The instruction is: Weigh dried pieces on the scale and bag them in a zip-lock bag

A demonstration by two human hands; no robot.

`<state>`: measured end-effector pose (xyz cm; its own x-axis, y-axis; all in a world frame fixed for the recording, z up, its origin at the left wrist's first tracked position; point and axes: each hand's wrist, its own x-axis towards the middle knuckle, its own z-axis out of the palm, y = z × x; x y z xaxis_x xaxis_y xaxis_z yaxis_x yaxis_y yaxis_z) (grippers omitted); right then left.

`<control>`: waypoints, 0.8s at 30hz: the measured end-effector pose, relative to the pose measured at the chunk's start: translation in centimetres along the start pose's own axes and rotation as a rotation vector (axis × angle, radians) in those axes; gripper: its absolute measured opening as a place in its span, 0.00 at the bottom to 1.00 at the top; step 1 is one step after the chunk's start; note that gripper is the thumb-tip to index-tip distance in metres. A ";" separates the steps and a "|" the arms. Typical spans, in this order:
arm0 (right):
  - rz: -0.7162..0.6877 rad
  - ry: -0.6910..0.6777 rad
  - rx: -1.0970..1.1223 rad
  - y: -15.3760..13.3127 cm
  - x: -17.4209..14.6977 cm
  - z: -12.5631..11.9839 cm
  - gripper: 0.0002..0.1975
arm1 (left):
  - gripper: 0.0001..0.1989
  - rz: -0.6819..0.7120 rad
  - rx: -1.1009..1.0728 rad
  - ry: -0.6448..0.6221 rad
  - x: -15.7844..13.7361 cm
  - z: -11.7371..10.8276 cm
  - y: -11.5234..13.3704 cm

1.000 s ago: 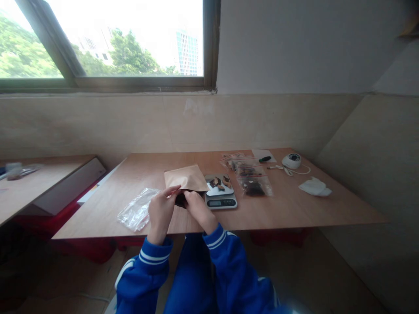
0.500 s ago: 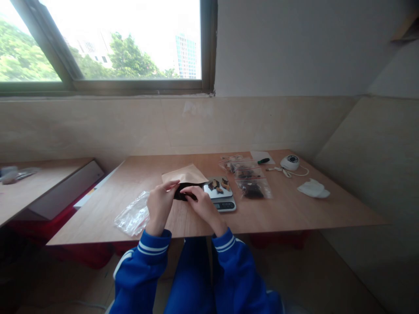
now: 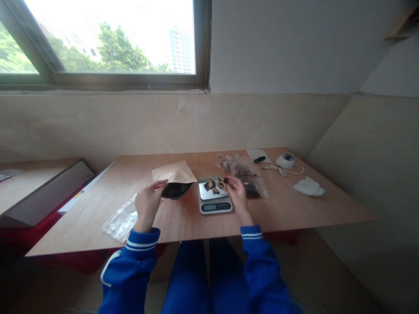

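A brown paper pouch [image 3: 173,172] with a dark inner lining gapes toward me, and my left hand [image 3: 149,203] pinches its left edge. My right hand [image 3: 238,194] is closed at the right side of a digital kitchen scale [image 3: 203,205], its fingertips around a small dark dried piece [image 3: 225,180]. On the scale's plate lie several brown and dark dried chunks [image 3: 210,185]. What the chunks are made of I cannot tell. Just behind my right hand lies a clear zip bag with dark contents [image 3: 252,190].
A crumpled clear plastic bag [image 3: 121,220] lies left of the pouch. Further back are more filled zip bags [image 3: 237,165], a white paper with a green-handled tool [image 3: 260,159], a white dome camera with cable [image 3: 285,161] and a crumpled white cloth or tissue [image 3: 309,186].
My right hand has left the pouch's mouth and moved right to the scale, a dark piece at its fingertips. My left hand still grips the pouch, whose opening now shows more.
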<state>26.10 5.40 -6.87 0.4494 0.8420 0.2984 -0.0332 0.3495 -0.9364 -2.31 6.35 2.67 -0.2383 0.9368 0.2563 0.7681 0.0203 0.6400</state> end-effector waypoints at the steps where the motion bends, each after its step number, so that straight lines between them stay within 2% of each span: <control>1: -0.010 0.005 -0.021 0.4 0.0 0.0 0.17 | 0.15 0.003 -0.007 -0.013 -0.1 0.1 0.0; 7: -0.106 -0.029 -0.187 1.9 -0.2 0.8 0.15 | 0.14 0.009 -0.009 -0.004 0.0 0.4 -0.4; 13: -0.160 -0.055 -0.300 2.3 -0.2 1.4 0.15 | 0.15 0.010 0.002 -0.007 0.0 0.0 -0.6; 18: -0.154 -0.004 -0.191 2.3 -0.3 1.8 0.15 | 0.15 0.006 -0.013 -0.025 0.0 -0.1 -0.8; 24: -0.095 0.187 -0.023 0.9 -0.4 1.6 0.15 | 0.14 0.021 -0.011 -0.005 0.0 -0.2 -1.3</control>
<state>24.48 6.02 -7.53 0.6071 0.7141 0.3484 0.0367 0.4128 -0.9101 -3.43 6.28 1.94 -0.2192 0.9387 0.2659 0.7663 -0.0031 0.6424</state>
